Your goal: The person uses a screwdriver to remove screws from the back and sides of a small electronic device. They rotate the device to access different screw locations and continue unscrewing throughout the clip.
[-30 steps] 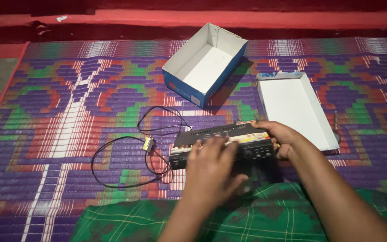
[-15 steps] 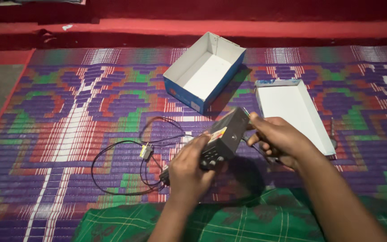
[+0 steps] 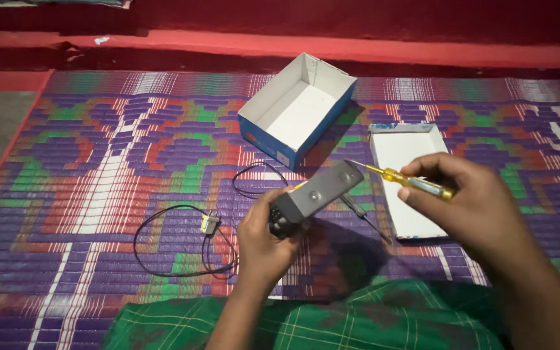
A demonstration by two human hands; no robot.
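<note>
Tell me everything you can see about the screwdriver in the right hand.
The screwdriver has a clear yellow handle, plastic by the look, and a thin metal shaft. The right hand pinches the handle. It lies nearly level, its tip pointing left toward the grey box-shaped device held tilted in the left hand, above the woven mat.

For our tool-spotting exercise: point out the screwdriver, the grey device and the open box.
screwdriver (image 3: 402, 176): head view, on its yellow handle.
grey device (image 3: 322, 192): head view, on its flat grey face.
open box (image 3: 299, 116): head view, on its white inner floor.
</note>
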